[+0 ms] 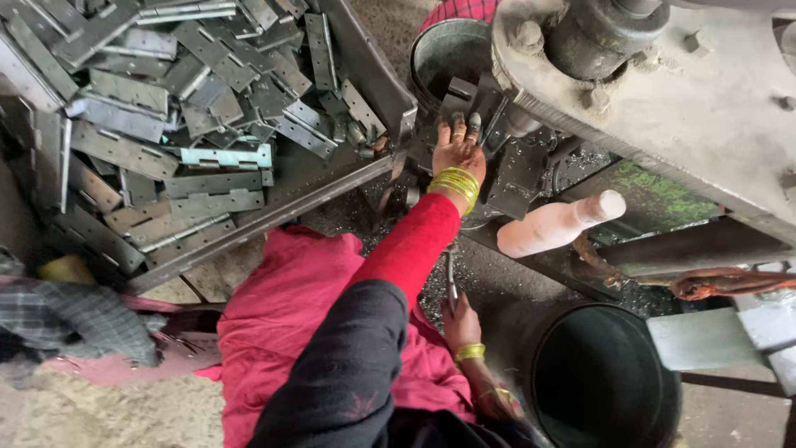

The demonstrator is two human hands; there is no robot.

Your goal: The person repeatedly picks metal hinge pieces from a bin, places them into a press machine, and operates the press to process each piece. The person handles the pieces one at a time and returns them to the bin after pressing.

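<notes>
The left hand [458,149], on an arm in a red sleeve with yellow bangles at the wrist, reaches forward to the dark steel die block [464,99] under the heavy grey press machine [663,91]. Its fingers lie flat and spread on the block, pressing rather than clenched; whether a workpiece sits beneath the fingertips cannot be told. The right hand [460,322], also wearing a yellow bangle, rests low near the lap and is closed around the thin grey metal rod [450,282], which stands nearly upright from the fist toward the press bed. Left of the die block, a large sheet-metal tray [365,58] holds a loose heap of flat grey steel hinge plates [166,108], lying at all angles; one pale bluish plate [225,156] lies near the tray's front edge. A round grey metal bucket [444,50] stands just behind the die block. A pale pink plastic bottle [551,226] lies tilted on the machine frame to the right of the left hand. A dark round drum [601,382] stands open near the right hand, below the bottle. A coiled brown cord [730,284] lies on the frame at the right edge. Metal swarf is scattered on the floor between the tray and the drum.
</notes>
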